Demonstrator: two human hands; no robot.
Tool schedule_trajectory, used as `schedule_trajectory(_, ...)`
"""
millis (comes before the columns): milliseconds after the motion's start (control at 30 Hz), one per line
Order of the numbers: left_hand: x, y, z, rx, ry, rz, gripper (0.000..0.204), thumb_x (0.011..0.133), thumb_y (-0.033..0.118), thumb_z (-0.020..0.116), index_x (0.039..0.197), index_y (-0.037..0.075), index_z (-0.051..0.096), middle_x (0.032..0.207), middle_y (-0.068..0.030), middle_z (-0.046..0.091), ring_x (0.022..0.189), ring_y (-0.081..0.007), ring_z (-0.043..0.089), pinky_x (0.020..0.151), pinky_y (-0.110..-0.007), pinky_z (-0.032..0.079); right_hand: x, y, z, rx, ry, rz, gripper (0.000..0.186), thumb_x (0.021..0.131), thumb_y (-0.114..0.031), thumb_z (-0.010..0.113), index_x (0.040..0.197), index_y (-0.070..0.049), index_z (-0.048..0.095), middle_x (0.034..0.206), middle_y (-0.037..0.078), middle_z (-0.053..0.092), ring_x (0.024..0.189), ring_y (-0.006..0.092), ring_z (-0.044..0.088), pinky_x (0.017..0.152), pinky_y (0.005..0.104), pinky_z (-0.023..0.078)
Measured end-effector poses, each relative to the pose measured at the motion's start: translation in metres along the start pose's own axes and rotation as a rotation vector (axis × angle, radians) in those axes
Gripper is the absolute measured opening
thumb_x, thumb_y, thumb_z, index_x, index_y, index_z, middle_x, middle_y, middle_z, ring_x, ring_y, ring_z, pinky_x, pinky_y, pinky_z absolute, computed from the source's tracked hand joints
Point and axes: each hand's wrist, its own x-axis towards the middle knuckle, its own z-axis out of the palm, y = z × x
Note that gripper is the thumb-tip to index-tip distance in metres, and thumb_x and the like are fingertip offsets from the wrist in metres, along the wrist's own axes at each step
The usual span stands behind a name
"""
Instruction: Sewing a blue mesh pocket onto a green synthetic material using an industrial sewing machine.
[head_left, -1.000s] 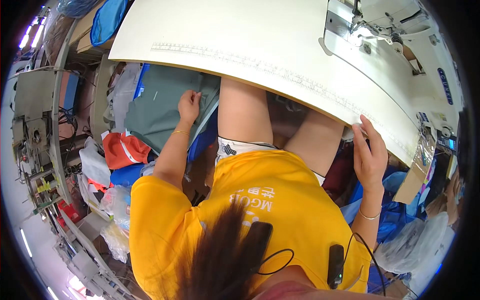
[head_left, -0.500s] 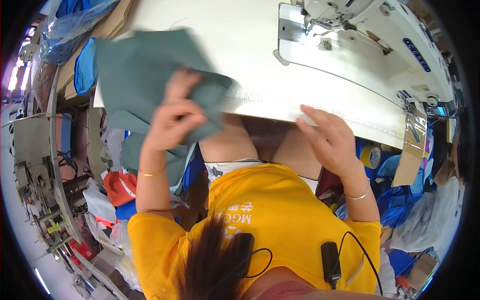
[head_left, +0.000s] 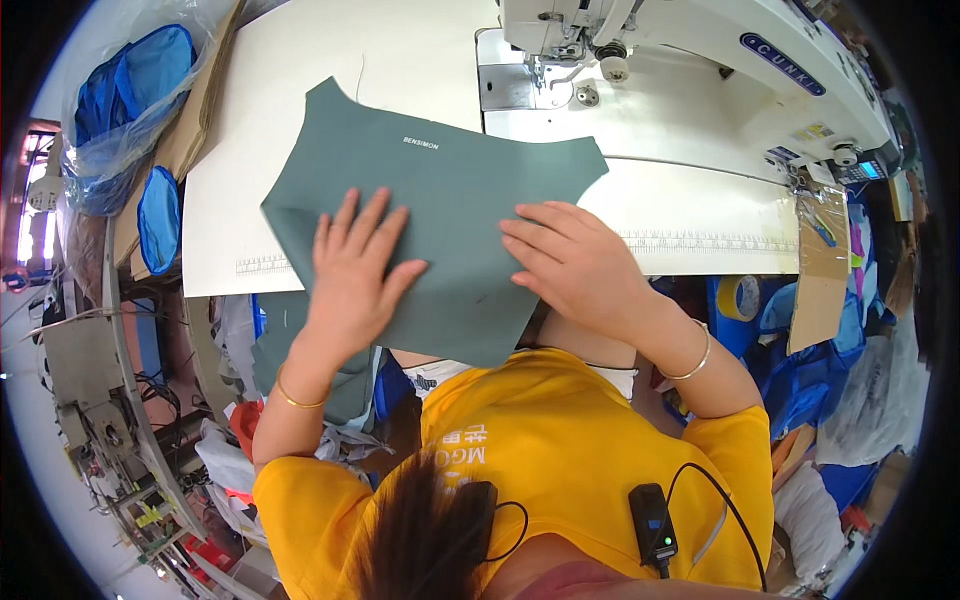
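Green fabric (head_left: 455, 220) with white lettering (head_left: 421, 143), left hand (head_left: 355, 280) spread on it, right hand (head_left: 585, 265) loosely spread

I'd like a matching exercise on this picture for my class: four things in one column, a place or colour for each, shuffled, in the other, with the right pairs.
1. fabric piece
2. sewing machine
3. left hand
4. cardboard

A. brown, at the right end of the table
B. palm down, thumb out
C. dark green, overhanging the table's front edge
D. white, with a lit needle area

Pairs: 1-C, 2-D, 3-B, 4-A
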Motion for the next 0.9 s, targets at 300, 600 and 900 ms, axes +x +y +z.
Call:
schedule_trajectory(300,-0.002,-0.024,-0.027,0.436,-0.009,-0.281,0.044,0.097,0.037,0.066,0.12,0.0,0.069,0.111,-0.0178,0.071,0.099,-0.0339,0.067,0.081,-0.043,0.054,-0.012,0.043,-0.022,-0.091,0.037,0.072,0.032,0.083,-0.011,0.075,0.114,-0.003,0.071,0.127,0.007,0.069,0.126,0.0268,0.06,0.106,0.0405,0.051)
schedule_trajectory(600,0.099,-0.084,-0.008,0.012,0.355,-0.121,0.017,0.094,0.017,0.071,0.098,0.001,0.071,0.089,-0.0129,0.07,0.082,-0.0307,0.064,0.075,-0.041,0.052,-0.019,0.047,-0.03,-0.158,0.02,0.197,0.034,0.087,-0.007,0.072,0.121,-0.002,0.07,0.131,0.008,0.067,0.13,0.0292,0.057,0.108,0.0415,0.048)
schedule_trajectory(900,0.17,-0.154,0.017,-0.099,0.276,-0.302,0.018,0.095,0.019,0.067,0.089,0.001,0.064,0.092,-0.0169,0.07,0.086,-0.0368,0.066,0.077,-0.046,0.053,-0.025,0.053,-0.038,-0.098,-0.017,0.195,0.039,0.086,-0.002,0.07,0.125,-0.003,0.067,0.135,0.009,0.065,0.132,0.0312,0.057,0.109,0.0424,0.048)
